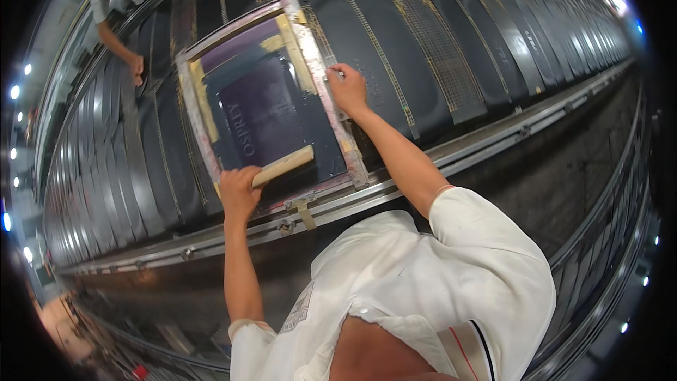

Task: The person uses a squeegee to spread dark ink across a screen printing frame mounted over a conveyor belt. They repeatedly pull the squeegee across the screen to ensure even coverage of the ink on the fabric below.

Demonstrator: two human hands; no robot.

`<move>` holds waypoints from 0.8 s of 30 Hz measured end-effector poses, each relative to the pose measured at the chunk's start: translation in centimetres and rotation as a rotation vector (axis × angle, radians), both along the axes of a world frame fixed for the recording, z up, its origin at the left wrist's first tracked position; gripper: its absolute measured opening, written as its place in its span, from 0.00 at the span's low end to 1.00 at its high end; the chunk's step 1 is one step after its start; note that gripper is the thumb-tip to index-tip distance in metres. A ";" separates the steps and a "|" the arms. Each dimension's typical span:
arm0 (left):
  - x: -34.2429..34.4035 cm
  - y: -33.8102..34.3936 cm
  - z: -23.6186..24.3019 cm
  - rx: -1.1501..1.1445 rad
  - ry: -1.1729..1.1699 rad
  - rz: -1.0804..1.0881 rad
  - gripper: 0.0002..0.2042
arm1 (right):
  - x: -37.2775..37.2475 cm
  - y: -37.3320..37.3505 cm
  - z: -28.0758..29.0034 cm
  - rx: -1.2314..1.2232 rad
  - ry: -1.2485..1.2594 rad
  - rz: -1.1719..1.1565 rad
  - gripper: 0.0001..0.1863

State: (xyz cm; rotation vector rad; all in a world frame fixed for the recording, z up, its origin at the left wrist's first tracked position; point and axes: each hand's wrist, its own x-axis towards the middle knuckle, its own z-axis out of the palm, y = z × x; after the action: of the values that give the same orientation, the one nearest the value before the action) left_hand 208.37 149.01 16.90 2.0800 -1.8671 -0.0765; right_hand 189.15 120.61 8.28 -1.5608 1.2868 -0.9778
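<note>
A rectangular screen-printing frame [308, 46] lies on dark fabric panels, its rails pale and stained with pink. Dark ink and light lettering show on its purple mesh [257, 109], with tan tape along the inner edges. My left hand [240, 192] is closed round the left end of a squeegee [285, 164], whose pale, wood-like bar rests across the near part of the mesh. On the frame's right rail, my right hand [347, 90] has its fingers curled and closed at the edge. The fingertips there are partly hidden.
Dark panels [395, 63] with yellowish stitched or printed strips cover the long table to both sides. A metal rail [486, 142] with clamps runs along its near edge. Across the table at the far left, another person's hand [136, 68] reaches over the panels.
</note>
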 end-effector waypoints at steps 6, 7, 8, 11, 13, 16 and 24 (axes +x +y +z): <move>0.7 5.9 -0.3 0.032 -0.060 -0.059 0.22 | 2.4 1.1 -0.4 -0.063 0.063 -0.090 0.15; 0.4 6.5 -0.8 0.013 -0.026 -0.067 0.24 | 2.5 1.0 -0.8 -0.052 0.070 -0.095 0.15; 0.3 7.1 -1.1 -0.001 -0.026 -0.074 0.24 | 2.7 1.0 -1.3 -0.033 0.083 -0.094 0.15; -0.1 7.9 -2.1 0.002 -0.003 -0.104 0.24 | 3.1 0.6 -2.5 -0.018 0.139 -0.083 0.15; 0.3 7.8 -2.5 -0.001 -0.035 -0.116 0.26 | 3.2 0.5 -2.9 -0.017 0.179 -0.083 0.15; 2.0 6.2 -2.8 0.017 -0.033 -0.132 0.27 | 2.8 0.1 -2.7 0.012 0.256 -0.062 0.15; 12.4 -9.0 -4.4 -0.089 -0.095 -0.082 0.23 | 3.5 -5.6 4.6 0.089 0.836 0.502 0.18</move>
State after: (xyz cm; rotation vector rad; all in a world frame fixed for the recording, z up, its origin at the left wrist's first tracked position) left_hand 220.78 140.06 12.51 1.9799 -1.9729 0.0854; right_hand 192.65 115.04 12.91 -2.1715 1.3168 0.0837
